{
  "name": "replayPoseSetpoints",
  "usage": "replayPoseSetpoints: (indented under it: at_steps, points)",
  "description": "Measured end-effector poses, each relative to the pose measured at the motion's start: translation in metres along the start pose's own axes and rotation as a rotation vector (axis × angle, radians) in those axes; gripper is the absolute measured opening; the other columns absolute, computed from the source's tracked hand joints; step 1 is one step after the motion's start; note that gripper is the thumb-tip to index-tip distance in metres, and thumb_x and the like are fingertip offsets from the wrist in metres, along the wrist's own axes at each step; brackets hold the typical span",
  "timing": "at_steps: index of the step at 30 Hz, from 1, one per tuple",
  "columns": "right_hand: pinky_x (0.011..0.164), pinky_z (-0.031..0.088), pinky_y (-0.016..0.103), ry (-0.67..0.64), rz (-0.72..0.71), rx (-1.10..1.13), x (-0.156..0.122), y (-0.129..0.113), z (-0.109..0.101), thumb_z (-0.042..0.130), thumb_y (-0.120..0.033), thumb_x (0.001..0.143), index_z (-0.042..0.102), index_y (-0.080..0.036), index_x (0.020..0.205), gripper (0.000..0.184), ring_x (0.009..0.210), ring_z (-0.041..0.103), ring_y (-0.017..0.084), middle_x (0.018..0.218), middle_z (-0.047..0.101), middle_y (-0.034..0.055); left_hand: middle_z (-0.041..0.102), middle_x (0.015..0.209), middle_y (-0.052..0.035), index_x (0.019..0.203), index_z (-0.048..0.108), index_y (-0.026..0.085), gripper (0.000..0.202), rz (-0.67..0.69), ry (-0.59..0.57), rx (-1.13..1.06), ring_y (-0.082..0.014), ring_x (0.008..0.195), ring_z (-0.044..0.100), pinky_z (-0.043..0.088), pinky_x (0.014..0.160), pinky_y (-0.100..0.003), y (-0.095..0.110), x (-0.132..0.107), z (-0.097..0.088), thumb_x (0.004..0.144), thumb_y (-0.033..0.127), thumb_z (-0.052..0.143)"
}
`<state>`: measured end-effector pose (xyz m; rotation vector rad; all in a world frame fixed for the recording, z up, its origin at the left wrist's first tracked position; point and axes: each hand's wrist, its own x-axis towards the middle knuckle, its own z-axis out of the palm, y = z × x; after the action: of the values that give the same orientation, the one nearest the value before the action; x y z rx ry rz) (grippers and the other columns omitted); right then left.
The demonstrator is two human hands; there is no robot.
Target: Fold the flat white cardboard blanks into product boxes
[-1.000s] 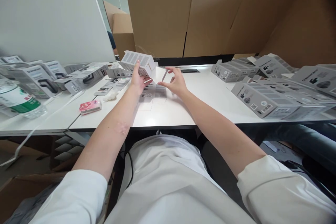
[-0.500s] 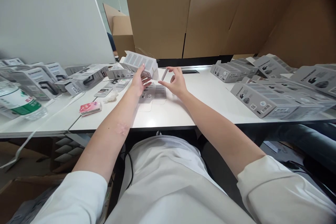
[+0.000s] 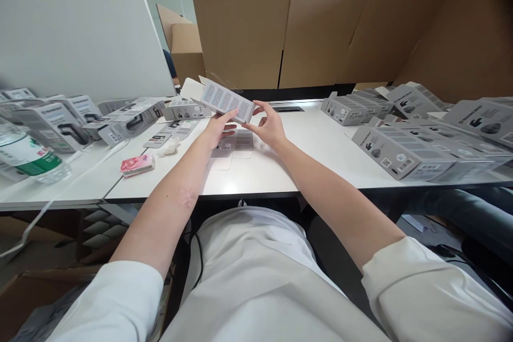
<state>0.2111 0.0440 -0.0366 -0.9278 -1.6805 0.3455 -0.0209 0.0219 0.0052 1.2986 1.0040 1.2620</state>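
Note:
A grey printed carton (image 3: 226,100) is held tilted above the white table, its far left end open with a flap (image 3: 192,88) sticking out. My left hand (image 3: 219,127) grips it from below and the near side, thumb on the printed face. At the carton's right end, the thumb and fingers of my right hand (image 3: 267,124) pinch the edge. Beneath my hands, a flat grey printed carton piece (image 3: 236,142) lies on the table. Just behind my left hand, another grey carton (image 3: 185,110) rests on its side.
Grey printed cartons (image 3: 404,152) are stacked at the right, and more cartons (image 3: 60,123) stand at the left beside a plastic bottle (image 3: 34,155). A pink packet (image 3: 137,165) and crumpled plastic (image 3: 170,147) lie left of my arm. A large cardboard wall (image 3: 248,21) rises behind the table.
The carton has shifted right and tilted more, bringing its right end to my right hand. My right fingers, apart from it earlier, now close on its end. The open-end flap shows more.

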Motion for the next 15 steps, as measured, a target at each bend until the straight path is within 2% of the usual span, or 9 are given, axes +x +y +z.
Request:
replayPoseSetpoints:
  at_steps: [6,11,15]
  points:
    - [0.072,0.065,0.044,-0.001,-0.003,0.004,0.0010,-0.0005,0.0002,0.108,-0.079,0.083,0.070,-0.034,0.169,0.104,0.075,0.067,0.022,0.140,0.081,0.0113,0.084,0.141,-0.0114,0.121,0.081,0.027,0.066,-0.005,0.002,-0.007,-0.0256,0.107,0.080,0.067,0.098,-0.040,0.0005,0.0001,-0.0006,0.076,0.067,0.109]
    - [0.072,0.065,0.043,0.014,0.009,-0.006,0.0006,0.0007,0.0004,0.110,-0.071,0.083,0.070,-0.035,0.167,0.100,0.073,0.065,0.020,0.138,0.082,0.0092,0.086,0.132,-0.0110,0.120,0.082,0.028,0.067,0.015,0.026,-0.014,-0.0256,0.100,0.080,0.068,0.095,-0.041,-0.0018,0.0047,-0.0026,0.079,0.075,0.105]
    - [0.071,0.063,0.043,0.007,0.015,-0.025,0.0007,0.0015,-0.0007,0.112,-0.064,0.084,0.070,-0.036,0.167,0.097,0.070,0.062,0.018,0.135,0.082,0.0074,0.086,0.144,-0.0143,0.129,0.081,0.027,0.074,0.029,0.022,0.048,-0.0241,0.096,0.080,0.069,0.094,-0.040,-0.0018,0.0028,-0.0020,0.081,0.078,0.104]
